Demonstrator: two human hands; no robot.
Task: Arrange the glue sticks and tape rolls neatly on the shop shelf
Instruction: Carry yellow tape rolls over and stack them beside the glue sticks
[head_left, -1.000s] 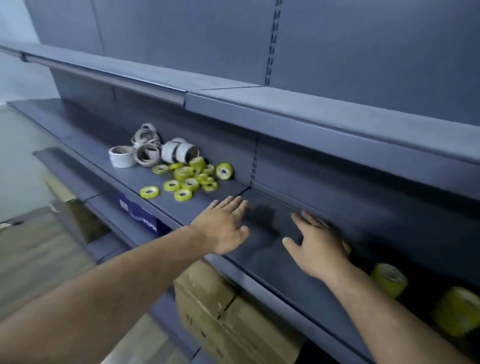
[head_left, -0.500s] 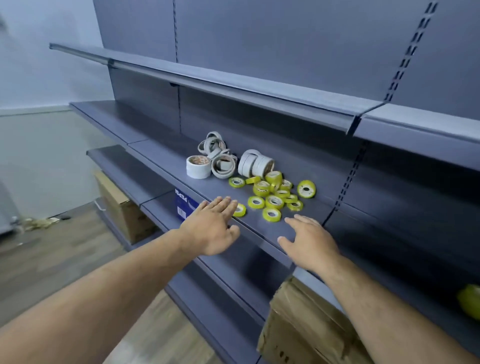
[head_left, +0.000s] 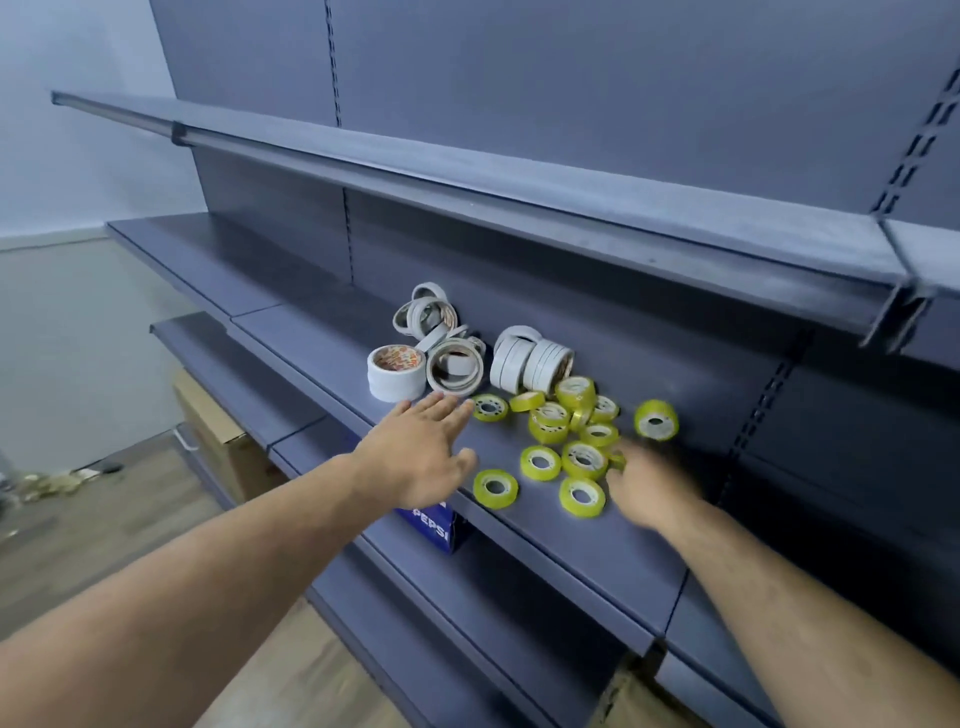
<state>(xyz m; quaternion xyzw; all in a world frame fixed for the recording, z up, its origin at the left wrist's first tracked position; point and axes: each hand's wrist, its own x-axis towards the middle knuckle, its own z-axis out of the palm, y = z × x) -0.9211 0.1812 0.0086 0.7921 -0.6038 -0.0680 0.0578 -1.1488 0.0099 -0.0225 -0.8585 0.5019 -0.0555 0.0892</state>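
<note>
rolls: yellow tape rolls (head_left: 584, 460) scattered on shelf (head_left: 571, 545), white tape rolls (head_left: 397, 374) heaped to their left | left grip (head_left: 415, 457) spread flat, nearest white heap | right grip (head_left: 649, 488) blurred, cannot tell, at yellow cluster's right edge

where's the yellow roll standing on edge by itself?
Head view: the lone yellow roll stands on the shelf, right of the other yellow rolls and apart from them, just beyond the right hand.

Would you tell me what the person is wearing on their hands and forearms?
Nothing visible: the left hand and right hand are ungloved, and both forearms are bare, with no sleeve, watch or bracelet in view. The right hand is blurred, so a ring cannot be ruled out.
</note>
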